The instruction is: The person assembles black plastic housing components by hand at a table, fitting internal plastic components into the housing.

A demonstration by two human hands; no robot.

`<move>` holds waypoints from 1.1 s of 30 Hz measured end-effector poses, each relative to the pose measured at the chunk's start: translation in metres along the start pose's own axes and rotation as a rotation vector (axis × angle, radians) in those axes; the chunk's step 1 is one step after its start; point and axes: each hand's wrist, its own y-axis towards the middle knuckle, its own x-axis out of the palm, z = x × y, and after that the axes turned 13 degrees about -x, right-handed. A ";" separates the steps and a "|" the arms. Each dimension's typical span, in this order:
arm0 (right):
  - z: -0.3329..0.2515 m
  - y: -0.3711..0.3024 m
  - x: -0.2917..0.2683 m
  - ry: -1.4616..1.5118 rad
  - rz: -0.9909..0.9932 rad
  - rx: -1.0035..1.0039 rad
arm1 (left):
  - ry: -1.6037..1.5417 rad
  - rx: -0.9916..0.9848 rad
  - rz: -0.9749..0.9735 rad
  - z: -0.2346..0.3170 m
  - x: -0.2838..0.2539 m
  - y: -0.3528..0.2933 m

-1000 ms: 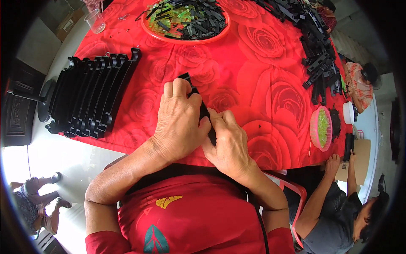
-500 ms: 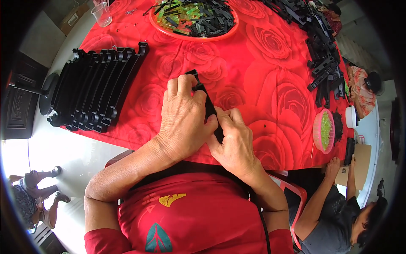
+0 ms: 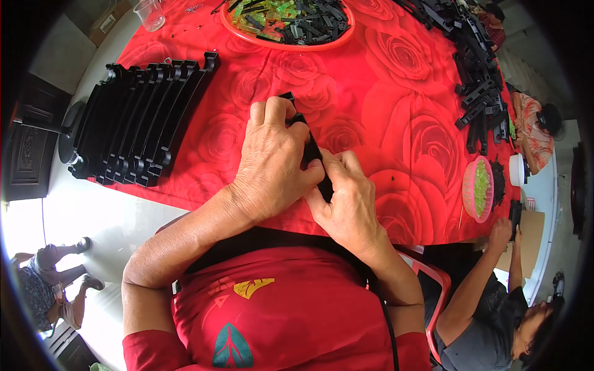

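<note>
In the head view, the left hand lies palm down with its fingers curled over a long black plastic strip, and the right hand pinches the strip's near end; both hands are closed on it. The strip rests on the red rose-patterned tablecloth, running from 11 o'clock to 5 o'clock near the table's near edge, which passes just below the wrists.

At 9 o'clock of the hands, well apart, stands one row of finished black curved strips, roughly nine side by side, reaching the cloth's left edge. Bare cloth lies open between that row and the hands, and again toward 1 o'clock.

At 12 o'clock sits one round orange tray of black and green parts. A heap of black pieces runs along the 2 o'clock edge. One pink bowl holds green bits at 3 o'clock, and one clear cup stands at 11 o'clock.

One other person sits at 4 o'clock.
</note>
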 end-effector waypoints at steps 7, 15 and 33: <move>0.000 0.000 0.002 0.009 0.014 -0.022 | -0.075 0.025 0.008 -0.005 0.002 -0.001; 0.002 -0.001 0.003 0.018 0.029 -0.039 | -0.071 0.030 -0.016 -0.006 0.002 0.001; 0.004 -0.001 0.005 0.029 0.060 -0.051 | -0.073 0.037 -0.028 -0.006 -0.001 0.003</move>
